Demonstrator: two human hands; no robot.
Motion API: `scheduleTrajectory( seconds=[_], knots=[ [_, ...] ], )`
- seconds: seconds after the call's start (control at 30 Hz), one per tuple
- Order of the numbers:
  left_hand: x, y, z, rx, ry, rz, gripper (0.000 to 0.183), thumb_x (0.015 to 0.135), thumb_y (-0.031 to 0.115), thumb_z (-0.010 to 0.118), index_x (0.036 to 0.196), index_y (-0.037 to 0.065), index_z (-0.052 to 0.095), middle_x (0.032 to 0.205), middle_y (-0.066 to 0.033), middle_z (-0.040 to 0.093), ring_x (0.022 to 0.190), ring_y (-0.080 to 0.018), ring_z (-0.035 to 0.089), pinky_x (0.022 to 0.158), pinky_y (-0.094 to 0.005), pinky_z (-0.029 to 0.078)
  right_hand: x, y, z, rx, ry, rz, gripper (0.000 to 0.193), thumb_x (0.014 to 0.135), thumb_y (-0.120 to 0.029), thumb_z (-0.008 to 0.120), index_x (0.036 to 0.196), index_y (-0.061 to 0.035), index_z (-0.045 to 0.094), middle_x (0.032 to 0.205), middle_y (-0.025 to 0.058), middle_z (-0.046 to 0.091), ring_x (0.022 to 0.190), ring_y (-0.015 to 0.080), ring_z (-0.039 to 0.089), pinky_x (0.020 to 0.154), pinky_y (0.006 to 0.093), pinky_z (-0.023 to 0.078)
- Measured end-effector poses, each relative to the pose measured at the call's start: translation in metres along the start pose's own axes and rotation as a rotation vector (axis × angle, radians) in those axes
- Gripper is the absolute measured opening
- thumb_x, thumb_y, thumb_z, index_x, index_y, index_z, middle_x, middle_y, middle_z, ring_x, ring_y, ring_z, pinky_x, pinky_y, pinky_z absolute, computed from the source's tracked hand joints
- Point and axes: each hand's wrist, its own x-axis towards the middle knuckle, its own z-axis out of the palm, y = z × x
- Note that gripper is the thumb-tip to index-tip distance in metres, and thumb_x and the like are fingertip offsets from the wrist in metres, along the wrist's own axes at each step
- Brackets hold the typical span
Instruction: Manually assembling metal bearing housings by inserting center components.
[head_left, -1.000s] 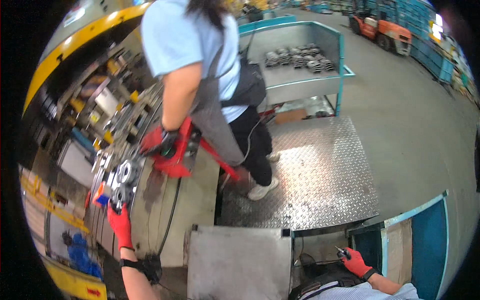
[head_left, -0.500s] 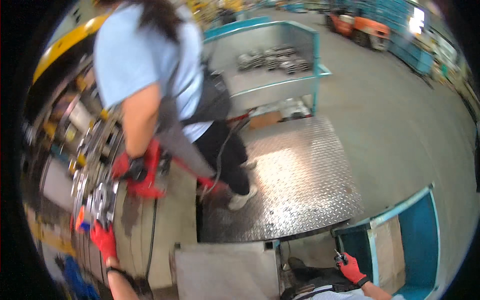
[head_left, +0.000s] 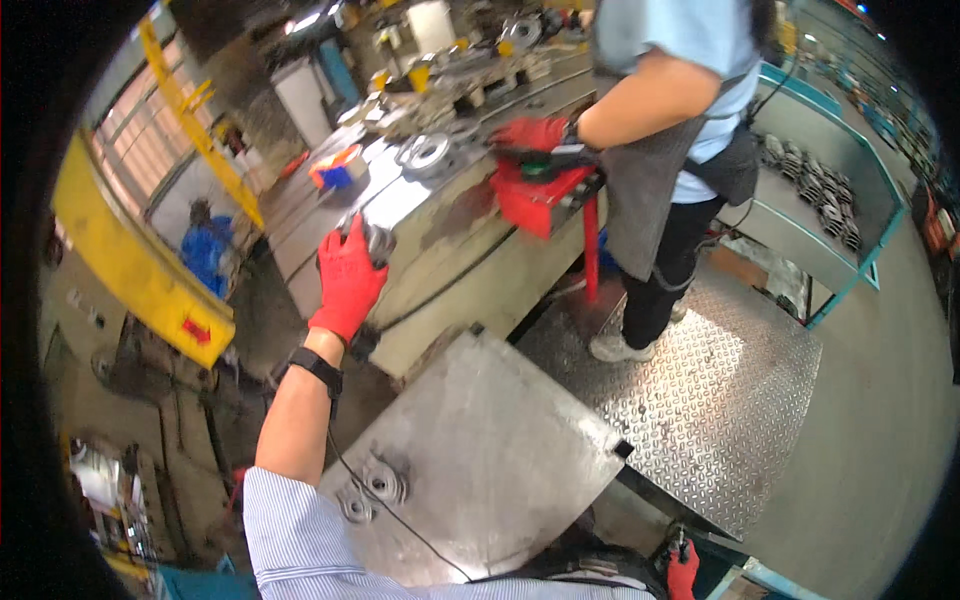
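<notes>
My left hand (head_left: 348,278), in a red glove, has its fingers round a rounded grey metal part (head_left: 380,243) at the front corner of the machine bed (head_left: 450,265). Beyond it on the bed lie a ring-shaped metal part (head_left: 425,155) and a small orange, white and blue box (head_left: 338,168). Low at the right, my red-gloved right hand (head_left: 683,572) is closed on a small dark hand tool (head_left: 679,543), partly cut off by the lower edge. Two metal parts (head_left: 383,482) sit on the steel-topped table (head_left: 500,430) before me.
A co-worker (head_left: 680,130) stands on the tread-plate platform (head_left: 720,400), a gloved hand at a red box on a post (head_left: 540,200). Behind is a teal-framed bin (head_left: 835,140) of metal parts. A yellow machine frame (head_left: 140,270) rises at left. A dark cable (head_left: 400,520) crosses the table.
The view has swung left, bringing the steel-topped table into fuller sight. My left hand has drawn back from the machine bed's middle to its corner with a metal part.
</notes>
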Motion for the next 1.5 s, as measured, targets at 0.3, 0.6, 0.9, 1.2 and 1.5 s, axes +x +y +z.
scheduleTrajectory(
  seconds=[0.3, 0.6, 0.9, 1.2, 1.5],
  knots=[
    [-0.193, 0.047, -0.034, -1.485, -0.284, -0.851, 0.028, 0.078, 0.013, 0.066, 0.102, -0.001, 0.061, 0.090, -0.0062, 0.065, 0.079, -0.0145, 0.061, 0.073, -0.0275, 0.049, 0.010, -0.040, 0.024, -0.060, -0.268, -0.223, 0.026, 0.086, -0.005, 0.056, 0.111, 0.0033, 0.056, 0.093, 0.0132, 0.065, 0.087, 0.0183, 0.060, 0.078, 0.0317, 0.047],
    [-0.442, 0.091, 0.064, -2.420, 0.037, -1.621, 0.017, 0.090, 0.018, 0.052, 0.096, 0.006, 0.062, 0.089, -0.0067, 0.066, 0.083, -0.0178, 0.063, 0.078, -0.0304, 0.051, -0.017, -0.065, 0.060, -0.176, -0.515, -0.307, 0.021, 0.086, -0.007, 0.057, 0.106, -0.0005, 0.059, 0.087, 0.0117, 0.066, 0.082, 0.0199, 0.062, 0.073, 0.0314, 0.047],
    [-0.487, 0.102, 0.001, -1.690, -0.957, -1.549, 0.025, 0.090, 0.024, 0.058, 0.100, 0.001, 0.061, 0.087, -0.0068, 0.065, 0.082, -0.0187, 0.063, 0.077, -0.0311, 0.050, -0.074, -0.082, 0.072, -0.211, -0.545, -0.292, 0.032, 0.078, 0.000, 0.058, 0.110, 0.0006, 0.057, 0.090, 0.0187, 0.065, 0.086, 0.0280, 0.064, 0.076, 0.0349, 0.048],
    [-0.483, 0.073, 0.041, -0.816, -0.777, -0.565, 0.038, 0.081, 0.038, 0.064, 0.093, 0.002, 0.059, 0.080, -0.0191, 0.064, 0.076, -0.0385, 0.062, 0.066, -0.0440, 0.047, -0.135, -0.083, 0.083, -0.103, -0.426, -0.325, 0.023, 0.082, -0.001, 0.054, 0.104, -0.0028, 0.059, 0.083, 0.0100, 0.064, 0.081, 0.0147, 0.061, 0.073, 0.0288, 0.047],
    [-0.516, 0.045, -0.015, -1.663, -0.833, -1.115, 0.019, 0.090, 0.019, 0.056, 0.087, 0.000, 0.058, 0.074, -0.0094, 0.061, 0.055, -0.0193, 0.057, 0.055, -0.0336, 0.052, -0.203, -0.081, 0.098, -0.041, -0.397, -0.316, 0.034, 0.081, 0.002, 0.054, 0.114, -0.0039, 0.057, 0.088, 0.0123, 0.064, 0.083, 0.0177, 0.061, 0.077, 0.0304, 0.047]
  ],
)
